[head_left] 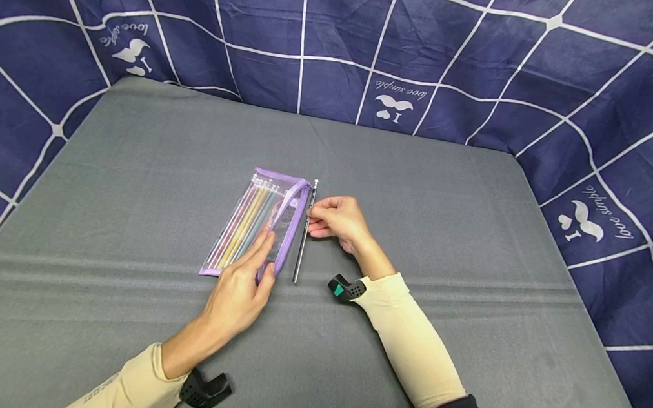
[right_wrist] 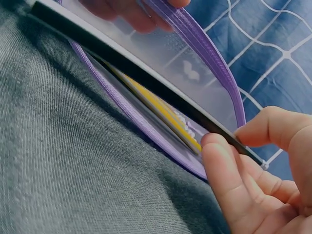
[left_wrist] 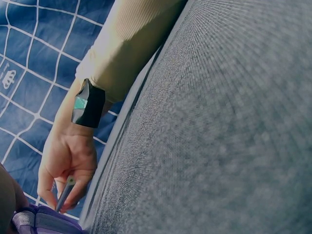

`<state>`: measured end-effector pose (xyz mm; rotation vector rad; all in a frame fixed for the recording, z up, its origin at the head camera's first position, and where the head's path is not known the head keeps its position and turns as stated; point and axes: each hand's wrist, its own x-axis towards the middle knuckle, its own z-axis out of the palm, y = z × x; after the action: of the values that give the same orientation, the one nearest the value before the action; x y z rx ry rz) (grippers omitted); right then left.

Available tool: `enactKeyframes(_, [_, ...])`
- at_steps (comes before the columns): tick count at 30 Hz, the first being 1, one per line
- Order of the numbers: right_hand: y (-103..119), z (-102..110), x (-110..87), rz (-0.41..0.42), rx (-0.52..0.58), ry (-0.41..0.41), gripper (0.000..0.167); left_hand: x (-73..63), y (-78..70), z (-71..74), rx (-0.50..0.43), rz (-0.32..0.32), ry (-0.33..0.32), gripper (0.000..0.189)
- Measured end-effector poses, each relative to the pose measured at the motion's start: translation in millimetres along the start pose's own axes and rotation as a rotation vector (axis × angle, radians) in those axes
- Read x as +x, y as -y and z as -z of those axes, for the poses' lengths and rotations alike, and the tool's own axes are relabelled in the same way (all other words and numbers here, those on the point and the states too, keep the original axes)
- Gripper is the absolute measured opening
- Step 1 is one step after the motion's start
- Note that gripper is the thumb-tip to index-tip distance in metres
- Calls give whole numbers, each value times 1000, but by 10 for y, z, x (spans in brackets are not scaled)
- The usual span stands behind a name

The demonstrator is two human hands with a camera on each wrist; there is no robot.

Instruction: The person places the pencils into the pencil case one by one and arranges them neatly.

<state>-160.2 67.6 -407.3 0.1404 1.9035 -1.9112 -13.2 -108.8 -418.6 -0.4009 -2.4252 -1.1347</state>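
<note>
A clear pencil case (head_left: 243,222) with purple zipped edging lies on the grey table. Inside it are several colored pencils (right_wrist: 163,114), pink, yellow and greenish. My left hand (head_left: 240,290) holds the case near its right, zipped side, with the fingers over the clear top and the thumb at the edge. In the right wrist view the case's opening gapes between its purple zipper edges (right_wrist: 209,58). My right hand (head_left: 339,221) pinches a dark pencil (head_left: 301,253) between thumb and fingers, just right of the opening. The pencil runs along the opening, outside it.
The grey padded table (head_left: 448,208) has a few creases across it. A dark blue cloth with white grid lines (head_left: 341,30) hangs behind it and at both sides. Black wrist devices (head_left: 347,289) are worn at both wrists.
</note>
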Motion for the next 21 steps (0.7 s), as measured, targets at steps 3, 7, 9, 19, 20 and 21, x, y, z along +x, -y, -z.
enactKeyframes(3, [-4,-8,0,11,50,-10,4,0,0,-3,-1,1,-1,51])
enactKeyframes(7, [-19,-22,7,32,117,-16,4,-4,5,-5,-1,1,-6,51])
enactKeyframes(9, [-30,-33,12,44,142,-13,4,-6,7,-6,0,0,-9,51])
enactKeyframes(19, [-84,-125,4,71,217,0,5,-5,11,-10,2,-3,-10,51])
enactKeyframes(20, [-89,-136,0,63,217,10,5,-6,11,-10,2,-2,-9,51])
enactKeyframes(21, [-92,-149,-6,54,216,18,4,-6,11,-10,2,-2,-9,51])
